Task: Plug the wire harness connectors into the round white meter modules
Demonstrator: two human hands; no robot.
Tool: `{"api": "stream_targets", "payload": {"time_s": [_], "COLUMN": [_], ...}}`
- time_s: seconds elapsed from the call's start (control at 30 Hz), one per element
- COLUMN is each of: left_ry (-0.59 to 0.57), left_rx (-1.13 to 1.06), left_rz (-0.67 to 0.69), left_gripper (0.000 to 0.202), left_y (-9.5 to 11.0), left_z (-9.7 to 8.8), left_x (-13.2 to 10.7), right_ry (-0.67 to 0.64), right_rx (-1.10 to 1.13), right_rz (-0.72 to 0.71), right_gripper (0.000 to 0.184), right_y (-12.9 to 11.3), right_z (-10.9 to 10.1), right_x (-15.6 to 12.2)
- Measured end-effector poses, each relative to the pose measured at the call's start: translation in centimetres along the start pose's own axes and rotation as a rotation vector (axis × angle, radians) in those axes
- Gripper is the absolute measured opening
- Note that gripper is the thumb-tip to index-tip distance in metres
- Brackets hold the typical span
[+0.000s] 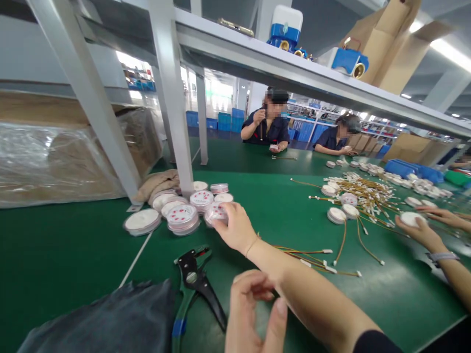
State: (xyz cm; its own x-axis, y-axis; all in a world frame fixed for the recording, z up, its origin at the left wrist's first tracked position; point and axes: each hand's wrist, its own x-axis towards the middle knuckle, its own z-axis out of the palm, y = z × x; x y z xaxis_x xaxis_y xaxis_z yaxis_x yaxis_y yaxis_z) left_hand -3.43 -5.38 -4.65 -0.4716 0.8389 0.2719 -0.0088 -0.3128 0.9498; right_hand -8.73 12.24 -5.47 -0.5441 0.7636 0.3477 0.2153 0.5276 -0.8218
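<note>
My right hand (237,228) reaches across to the left, thumb and fingers closed around the edge of a flat round disc (212,215) with a clear rim. That disc sits among several similar white discs (182,216), some stacked and some with red marks on top. Nearer the camera is my left hand (253,314), fingers bent and apart from the thumb, nothing between them. To its left lies a wire stripper (195,282) with green and black handles. Thin yellow and brown cables (309,256) with white connectors lie beyond my right forearm.
A metal post (172,108) stands behind the discs, under a shelf (312,68). Dark cloth (106,318) covers the front left. A cable heap (364,193) and more discs lie to the right, where a co-worker's hand (421,233) holds a disc. Two people sit opposite.
</note>
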Motion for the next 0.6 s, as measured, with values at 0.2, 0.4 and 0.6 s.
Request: {"api": "stream_targets", "payload": {"time_s": [0.2,0.4,0.6], "left_ry": [0.265,-0.101,-0.138], "left_rx": [-0.232,-0.349,-0.267], "left_rz": [-0.296,-0.618,-0.735], "left_gripper": [0.048,0.043,0.039], "left_y": [1.2,0.7,0.7], "left_z": [-0.7,1.1,1.6], "left_x": [3.0,2.8,2.5], "right_ry": [-0.136,-0.038,0.322], "right_rx": [0.651,0.154,-0.38], "right_rz": [0.357,0.294,0.304], "right_gripper": [0.06,0.05,0.021], "right_y": [-2.6,0.3,8.2], "right_z": [-5.0,-11.0,-21.0], "right_x": [-10.4,-16.9,-17.1]}}
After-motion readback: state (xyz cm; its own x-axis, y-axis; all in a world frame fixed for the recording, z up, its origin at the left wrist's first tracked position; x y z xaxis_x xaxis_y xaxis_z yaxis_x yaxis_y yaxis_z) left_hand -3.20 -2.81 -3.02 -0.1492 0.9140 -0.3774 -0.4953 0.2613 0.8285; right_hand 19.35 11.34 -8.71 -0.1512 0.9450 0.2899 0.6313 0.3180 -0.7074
